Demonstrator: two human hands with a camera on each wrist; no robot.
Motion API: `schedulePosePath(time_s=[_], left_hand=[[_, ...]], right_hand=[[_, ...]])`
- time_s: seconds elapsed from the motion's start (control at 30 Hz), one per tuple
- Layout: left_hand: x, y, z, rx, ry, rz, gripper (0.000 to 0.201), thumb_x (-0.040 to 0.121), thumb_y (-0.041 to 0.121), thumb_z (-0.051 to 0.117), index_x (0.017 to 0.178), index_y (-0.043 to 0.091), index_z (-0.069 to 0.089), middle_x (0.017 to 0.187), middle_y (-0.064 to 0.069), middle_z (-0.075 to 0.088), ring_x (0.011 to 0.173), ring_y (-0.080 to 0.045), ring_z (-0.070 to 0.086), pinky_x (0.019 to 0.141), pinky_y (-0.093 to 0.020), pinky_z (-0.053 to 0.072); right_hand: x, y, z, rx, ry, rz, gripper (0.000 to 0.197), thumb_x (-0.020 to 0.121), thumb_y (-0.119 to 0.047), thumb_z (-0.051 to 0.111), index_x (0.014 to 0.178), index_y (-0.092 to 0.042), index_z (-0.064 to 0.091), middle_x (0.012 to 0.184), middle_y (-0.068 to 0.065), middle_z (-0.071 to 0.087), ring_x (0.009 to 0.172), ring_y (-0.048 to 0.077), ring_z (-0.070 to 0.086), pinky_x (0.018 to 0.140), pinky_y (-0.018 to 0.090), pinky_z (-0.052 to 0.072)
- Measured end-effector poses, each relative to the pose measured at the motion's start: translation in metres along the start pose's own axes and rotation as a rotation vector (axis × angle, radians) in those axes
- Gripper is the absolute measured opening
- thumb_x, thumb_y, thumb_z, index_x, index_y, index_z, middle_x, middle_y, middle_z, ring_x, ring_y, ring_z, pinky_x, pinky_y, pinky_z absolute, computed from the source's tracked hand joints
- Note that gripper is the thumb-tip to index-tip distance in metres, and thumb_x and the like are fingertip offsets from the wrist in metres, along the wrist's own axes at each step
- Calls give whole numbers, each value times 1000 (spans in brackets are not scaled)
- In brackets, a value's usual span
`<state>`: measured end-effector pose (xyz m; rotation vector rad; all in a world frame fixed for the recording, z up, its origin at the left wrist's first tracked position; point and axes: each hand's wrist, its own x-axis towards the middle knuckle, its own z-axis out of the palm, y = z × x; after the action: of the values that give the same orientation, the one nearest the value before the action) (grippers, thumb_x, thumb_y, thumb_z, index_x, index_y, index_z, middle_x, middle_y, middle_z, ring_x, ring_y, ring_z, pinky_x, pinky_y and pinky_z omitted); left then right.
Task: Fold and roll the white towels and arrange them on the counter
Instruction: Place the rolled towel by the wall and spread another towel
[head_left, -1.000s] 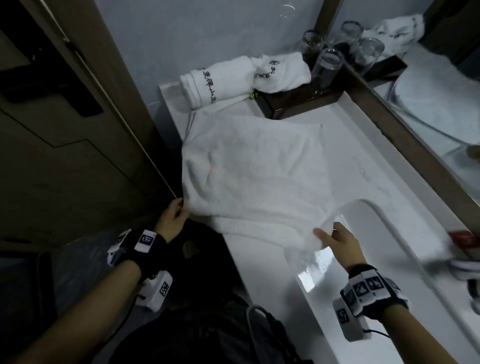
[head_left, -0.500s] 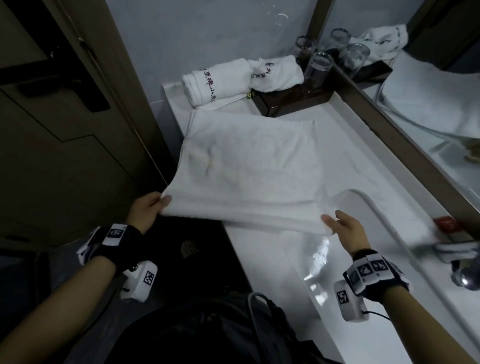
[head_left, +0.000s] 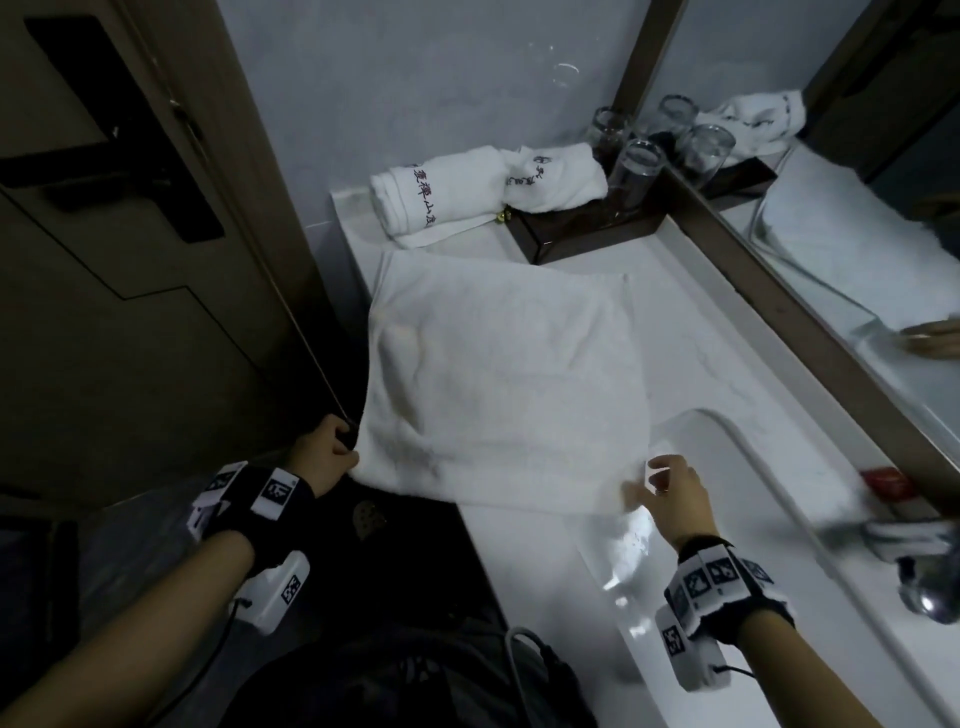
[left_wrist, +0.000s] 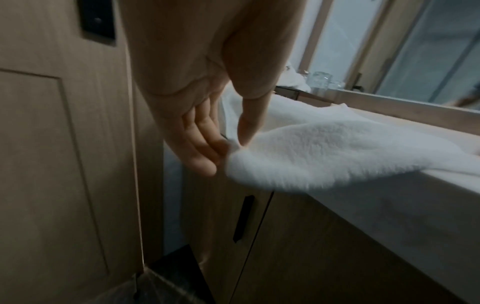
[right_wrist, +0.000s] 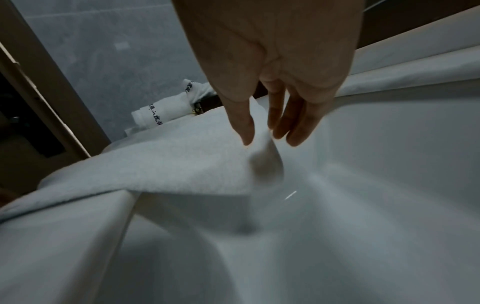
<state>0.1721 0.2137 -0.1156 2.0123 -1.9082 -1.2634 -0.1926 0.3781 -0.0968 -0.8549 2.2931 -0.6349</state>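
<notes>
I see bare counter (head_left: 691, 364) along the right of the frame between the spread towel (head_left: 504, 374) and the mirror frame (head_left: 779, 291). At the upper middle, rolled towels (head_left: 441, 195), a dark tray (head_left: 587, 228) and glasses (head_left: 636, 174) block the back. The door (head_left: 130, 260) crowds the left edge. The sink (head_left: 779, 545) lies open at lower right, with the tap (head_left: 930, 577) at its far edge.
</notes>
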Motion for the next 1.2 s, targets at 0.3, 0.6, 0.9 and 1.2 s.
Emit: schedulePosePath(time_s=[0.3,0.6,0.9,1.2], left_hand=[[61,49,-50,8,82,250,28,86,2,54,114,1,52,104,-21,61,97,-33,58,85,-39,45],[146,130,-81,91,204,583,29,83,-14,49,108,-6,62,108,-30,58,95,-41,58,91,-39,44],[218,147,-74,236,49,494,24,83,-1,59,107,-2,62,118,-23,53,105,-37,51,95,-43,43],[225,133,-79,42,256,497,11,83,2,62,91,-5,65,99,-27,52,85,-31,56,82,-22,38]], right_hand=[[41,-73,10,16,111,-261,36,89,-11,58,122,-1,48,116,20,47,98,29,55,92,29,43],[140,-145,6,-90,112,-308,37,91,-11,55,128,-5,49,127,18,50,115,31,51,96,29,37],[222,-175,6,-250,-43,-254,35,90,-29,58,124,-19,56,130,5,52,125,25,45,106,39,33],[234,-157,2,-60,197,-201,14,77,-16,73,90,-11,71,101,6,65,85,21,57,79,26,42]])
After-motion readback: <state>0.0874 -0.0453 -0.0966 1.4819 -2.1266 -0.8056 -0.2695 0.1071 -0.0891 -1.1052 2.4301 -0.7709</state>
